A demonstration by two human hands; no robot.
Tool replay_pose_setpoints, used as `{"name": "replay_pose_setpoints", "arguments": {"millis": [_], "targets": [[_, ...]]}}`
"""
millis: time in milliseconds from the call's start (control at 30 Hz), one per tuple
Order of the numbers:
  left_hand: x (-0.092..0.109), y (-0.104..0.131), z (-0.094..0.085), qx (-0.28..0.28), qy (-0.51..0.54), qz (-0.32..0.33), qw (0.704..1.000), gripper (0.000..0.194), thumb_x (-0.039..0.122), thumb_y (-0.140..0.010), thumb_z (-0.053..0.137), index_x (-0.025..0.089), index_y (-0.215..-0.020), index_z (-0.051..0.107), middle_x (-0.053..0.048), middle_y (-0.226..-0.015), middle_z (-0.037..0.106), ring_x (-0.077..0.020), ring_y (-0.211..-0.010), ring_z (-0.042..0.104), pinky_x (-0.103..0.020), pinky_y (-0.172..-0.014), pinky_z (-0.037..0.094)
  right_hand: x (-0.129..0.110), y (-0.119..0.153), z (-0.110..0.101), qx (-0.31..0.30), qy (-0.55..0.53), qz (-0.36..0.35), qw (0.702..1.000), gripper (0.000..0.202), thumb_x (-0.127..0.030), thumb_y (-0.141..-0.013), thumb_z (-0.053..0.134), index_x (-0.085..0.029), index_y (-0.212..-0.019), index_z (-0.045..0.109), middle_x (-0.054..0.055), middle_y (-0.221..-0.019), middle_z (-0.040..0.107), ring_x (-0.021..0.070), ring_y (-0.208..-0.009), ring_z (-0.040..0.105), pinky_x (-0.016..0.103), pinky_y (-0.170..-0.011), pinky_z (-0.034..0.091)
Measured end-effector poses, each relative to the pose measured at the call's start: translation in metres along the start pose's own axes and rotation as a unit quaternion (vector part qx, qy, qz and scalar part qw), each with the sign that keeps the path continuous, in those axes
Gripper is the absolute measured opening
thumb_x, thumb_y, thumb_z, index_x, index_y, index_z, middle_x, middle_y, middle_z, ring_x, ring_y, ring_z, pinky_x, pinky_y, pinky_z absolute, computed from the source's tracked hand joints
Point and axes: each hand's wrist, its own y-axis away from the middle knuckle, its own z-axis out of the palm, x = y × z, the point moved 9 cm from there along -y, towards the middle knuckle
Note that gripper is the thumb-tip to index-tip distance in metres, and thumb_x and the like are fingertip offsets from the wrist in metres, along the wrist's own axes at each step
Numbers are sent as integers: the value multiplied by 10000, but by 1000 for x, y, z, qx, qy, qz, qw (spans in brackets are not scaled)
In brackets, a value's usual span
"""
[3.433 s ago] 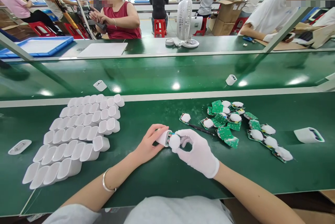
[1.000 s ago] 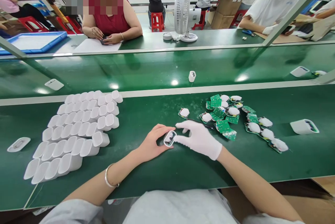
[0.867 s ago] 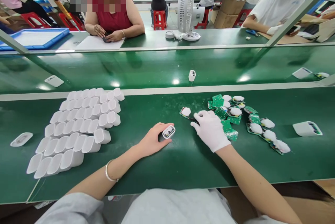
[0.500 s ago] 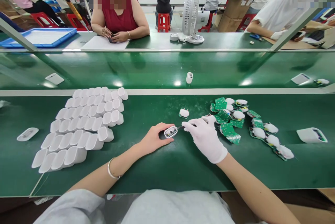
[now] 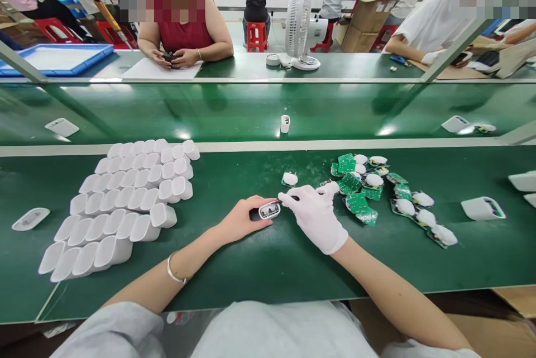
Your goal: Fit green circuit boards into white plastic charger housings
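Between the thumb and fingers of my bare left hand (image 5: 240, 219) is a small white plastic housing (image 5: 269, 211), its open end toward me with electronic parts inside. My right hand (image 5: 316, 218), in a white glove, is closed in a pinch at the housing's upper right edge. It grips a thin dark tool, now almost wholly hidden by the fingers; its kind does not show. Just beyond the hands lies a single circuit board with a white pad (image 5: 289, 179). Right of my glove is a heap of green circuit boards (image 5: 355, 203), several with white pads.
Rows of white housings (image 5: 121, 200) stand on the left. A white cover (image 5: 30, 219) lies at far left, and a larger white case (image 5: 483, 209) at right. Behind the pale strip stands another small housing (image 5: 285, 123). Across the bench are a fan (image 5: 298, 25) and co-workers.
The view has shifted slightly to the right. My right fingertips have come closer to the housing, and the dark shaft seen between them before is now mostly covered. My left hand keeps its hold.
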Motion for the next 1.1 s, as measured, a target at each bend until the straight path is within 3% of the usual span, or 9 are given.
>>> {"name": "replay_pose_setpoints", "arguments": {"millis": [133, 333, 600, 900, 1100], "targets": [[0, -1, 0, -10, -4, -8, 1000, 424, 277, -773, 650, 243, -1192, 594, -29, -1075, 642, -183, -950, 608, -312, -876, 473, 0, 0, 1, -23, -5, -11, 1000, 352, 0, -820, 500, -275, -995, 630, -17, -891, 691, 144, -807, 513, 379, -769, 180], [0, 0, 1, -10, -12, -11, 1000, 433, 281, -776, 641, 240, -1203, 586, -34, -1075, 642, -185, -945, 604, -308, -853, 476, 5, -3, -6, -2, -7, 10, 1000, 285, -41, -843, 503, -275, -948, 628, -19, -885, 692, 142, -809, 520, 391, -780, 172], [3, 1, 2, -9, -20, 0, 1000, 415, 280, -786, 638, 247, -1197, 592, -33, -1056, 641, -181, -928, 606, -315, -848, 478, -4, -3, -3, -34, 3, -49, 998, 412, 51, -779, 460, -284, -962, 613, -56, -888, 678, 128, -800, 505, 388, -775, 167], [3, 1, 1, -5, -29, -3, 1000, 407, 282, -794, 629, 249, -1197, 588, -24, -1066, 645, -176, -942, 607, -299, -848, 475, 2, -3, -4, -29, -5, -21, 999, 345, 1, -804, 493, -277, -972, 607, -26, -917, 684, 141, -829, 522, 394, -800, 173], [5, 1, 1, -3, -29, -10, 1000, 399, 276, -786, 633, 245, -1182, 598, -25, -1057, 648, -176, -932, 611, -302, -847, 482, -3, -1, 6, -69, 23, -15, 997, 374, 29, -773, 477, -264, -968, 605, -21, -887, 666, 151, -801, 494, 378, -747, 172]]}}
